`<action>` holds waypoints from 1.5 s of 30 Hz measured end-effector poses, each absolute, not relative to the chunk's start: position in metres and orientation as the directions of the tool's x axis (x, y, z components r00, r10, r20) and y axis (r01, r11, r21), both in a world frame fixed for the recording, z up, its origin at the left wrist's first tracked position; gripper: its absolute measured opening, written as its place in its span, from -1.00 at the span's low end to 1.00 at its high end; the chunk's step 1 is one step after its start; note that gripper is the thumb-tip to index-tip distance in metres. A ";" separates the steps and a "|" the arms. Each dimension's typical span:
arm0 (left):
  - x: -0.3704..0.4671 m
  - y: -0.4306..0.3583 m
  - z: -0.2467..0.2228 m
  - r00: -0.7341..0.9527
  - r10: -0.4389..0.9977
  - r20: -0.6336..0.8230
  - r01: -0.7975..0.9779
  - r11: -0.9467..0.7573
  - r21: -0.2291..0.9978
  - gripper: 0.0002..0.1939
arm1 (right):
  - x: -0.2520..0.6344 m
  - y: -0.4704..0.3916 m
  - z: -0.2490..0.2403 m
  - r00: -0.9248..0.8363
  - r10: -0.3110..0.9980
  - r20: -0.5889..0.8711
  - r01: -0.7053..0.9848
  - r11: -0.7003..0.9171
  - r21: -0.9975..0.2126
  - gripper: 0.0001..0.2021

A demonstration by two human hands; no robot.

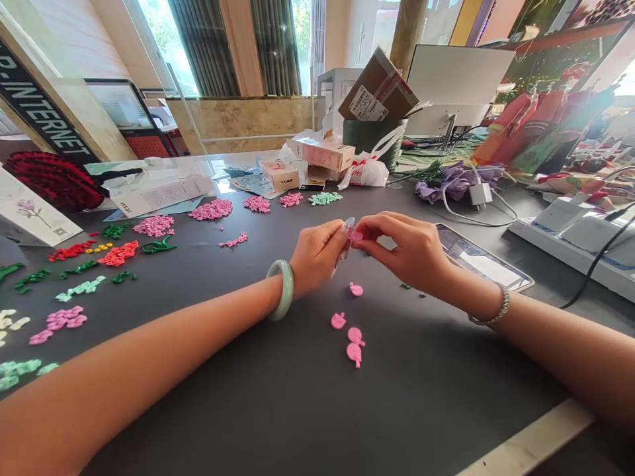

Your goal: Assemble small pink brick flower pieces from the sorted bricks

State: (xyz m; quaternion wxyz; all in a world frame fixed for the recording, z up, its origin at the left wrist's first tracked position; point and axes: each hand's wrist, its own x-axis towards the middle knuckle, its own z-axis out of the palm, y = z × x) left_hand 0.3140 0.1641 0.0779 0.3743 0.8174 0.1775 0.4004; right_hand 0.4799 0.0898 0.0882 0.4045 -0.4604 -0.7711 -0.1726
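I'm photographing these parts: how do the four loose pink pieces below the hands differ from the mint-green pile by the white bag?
The pink pieces are mostly spread out; the mint-green pile is clustered. The pink pieces lie nearer the person than the mint-green pile. Both rest on the dark table.

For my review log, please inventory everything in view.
Held piece: one, pink, centre
Loose pieces: four, pink, lower centre
Piece piles: many, multicoloured, left and back
Small cartons: several, pale, back
Cardboard box: one, brown, back
Bin: one, green, back
Plastic bag: one, white, back
Flowers: several, purple, back right
Flat device: one, pale-rimmed, right
Power strip: one, white, right
Large monitor: one, pale, back right
Bundle: one, red-black, left
Flower-printed box: one, white, left
Curtains: two, dark, background
Desk: one, dark, throughout
Left hand: one, centre, green bangle
Right hand: one, centre, silver bracelet
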 end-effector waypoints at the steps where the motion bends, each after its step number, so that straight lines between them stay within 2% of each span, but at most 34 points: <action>1: 0.315 0.168 0.078 0.586 0.620 0.521 -0.006 -0.640 0.768 -0.56 | 0.480 0.090 0.090 -0.251 0.604 0.757 0.842 0.522 -0.138 -0.90; 3: 0.316 0.177 0.077 0.506 0.688 0.520 0.000 -0.603 0.798 -0.54 | 0.480 0.089 0.094 -0.294 0.697 0.654 0.823 0.533 -0.198 -0.91; 6: 0.316 0.194 0.075 0.394 0.760 0.516 0.017 -0.568 0.823 -0.49 | 0.477 0.088 0.097 -0.394 0.822 0.410 0.818 0.518 -0.251 -0.90; 9: 0.316 0.208 0.074 0.338 0.786 0.517 0.023 -0.556 0.831 -0.48 | 0.473 0.089 0.095 -0.353 0.912 0.211 0.867 0.403 -0.292 -0.93; 12: 0.316 0.212 0.074 0.329 0.799 0.504 0.033 -0.543 0.839 -0.48 | 0.471 0.090 0.095 -0.293 0.949 0.114 0.891 0.314 -0.327 -0.93; 15: 0.316 0.209 0.074 0.353 0.796 0.492 0.052 -0.542 0.839 -0.47 | 0.471 0.093 0.099 -0.281 0.952 0.123 0.898 0.306 -0.316 -0.96; 18: 0.315 0.205 0.075 0.384 0.794 0.472 0.054 -0.530 0.846 -0.46 | 0.467 0.098 0.102 -0.282 0.928 0.245 0.883 0.351 -0.312 -0.94; 21: 0.315 0.207 0.075 0.390 0.831 0.398 0.012 -0.436 0.900 -0.46 | 0.456 0.107 0.100 -0.337 0.880 0.335 0.846 0.440 -0.303 -0.94; 26: 0.316 0.217 0.075 0.307 0.914 0.265 -0.073 -0.255 0.964 -0.46 | 0.436 0.121 0.093 -0.493 0.844 0.213 0.818 0.533 -0.219 -0.87; 29: 0.316 0.219 0.076 0.300 0.927 0.223 -0.105 -0.201 0.974 -0.45 | 0.431 0.130 0.096 -0.549 0.824 0.140 0.786 0.565 -0.251 -0.81; 34: 0.316 0.214 0.080 0.293 0.938 0.183 -0.107 -0.158 0.982 -0.45 | 0.425 0.143 0.104 -0.571 0.821 0.022 0.785 0.553 -0.279 -0.86; 37: 0.316 0.212 0.083 0.272 0.948 0.167 -0.090 -0.148 0.985 -0.44 | 0.418 0.144 0.106 -0.557 0.831 0.011 0.811 0.546 -0.211 -0.84; 41: 0.316 0.213 0.084 0.242 0.961 0.134 -0.128 -0.106 0.986 -0.51 | 0.415 0.148 0.110 -0.545 0.838 0.012 0.837 0.545 -0.040 -0.87; 43: 0.316 0.214 0.084 0.211 0.971 0.109 -0.164 -0.075 0.984 -0.57 | 0.421 0.156 0.113 -0.565 0.824 0.044 0.825 0.565 -0.009 -0.88; 45: 0.315 0.214 0.085 0.206 0.978 0.038 -0.197 0.003 0.980 -0.63 | 0.431 0.167 0.116 -0.568 0.811 0.141 0.819 0.573 0.001 -0.90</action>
